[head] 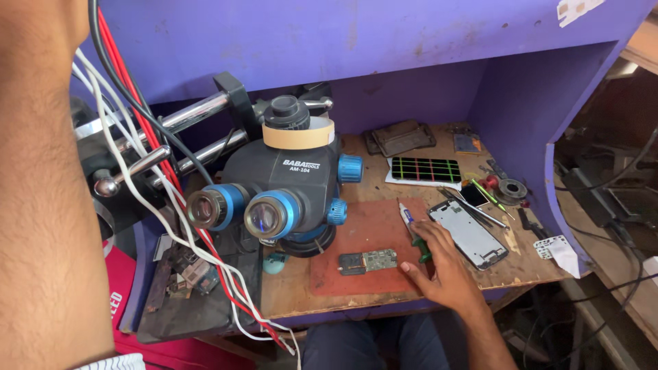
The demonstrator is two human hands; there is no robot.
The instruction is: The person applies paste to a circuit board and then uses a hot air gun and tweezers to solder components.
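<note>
Forearm of the person's left arm fills the far left edge, raised toward twelve o'clock; the left hand itself is out of frame, so its grip cannot be told.

Cables (147,199), red, white and black: bundle running from the top left down to the bench's front edge.

Microscope (281,185), dark body with blue rings, twin eyepieces aimed toward seven o'clock, tape roll (299,134) around its top.

Work mat (367,240), reddish, flat on the wooden bench (521,264), at three o'clock from the microscope base.

Circuit board (368,261): lies on the mat, long axis roughly nine to three o'clock, tilted slightly up at the right end.

Right hand (439,267): resting on the mat's right edge, fingers loosely curled around a green-handled tool (413,233), fingertips just beside the board's right end. Tool's long axis runs eleven to five o'clock, tip pointing to eleven.

Phone frame (469,235): at three o'clock from the hand, long axis ten to four.

Tweezers, solder spool (511,188), gridded tray (425,169): toward one o'clock.
</note>
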